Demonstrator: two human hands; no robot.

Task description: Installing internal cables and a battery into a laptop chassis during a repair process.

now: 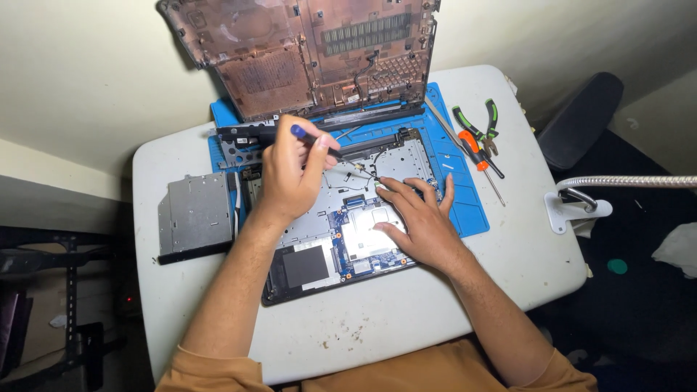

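Observation:
An opened laptop (305, 268) lies on a blue mat (465, 210) with its inner board and metal plates bare. Its bottom cover (290, 51) stands propped up at the back. My left hand (290, 174) is closed around a screwdriver (316, 139) with a blue-tipped black handle, the shaft pointing down to the right at the board's middle. My right hand (417, 221) lies flat on the board's right part, fingers spread, the index finger near a thin black cable.
A grey optical drive (194, 214) lies left of the laptop on the white table (363, 327). Green-handled pliers (483, 123) and an orange-handled screwdriver (475, 149) lie at the mat's right edge. A lamp's white base (577, 210) sits at the table's right edge, a dark chair (581, 116) behind it.

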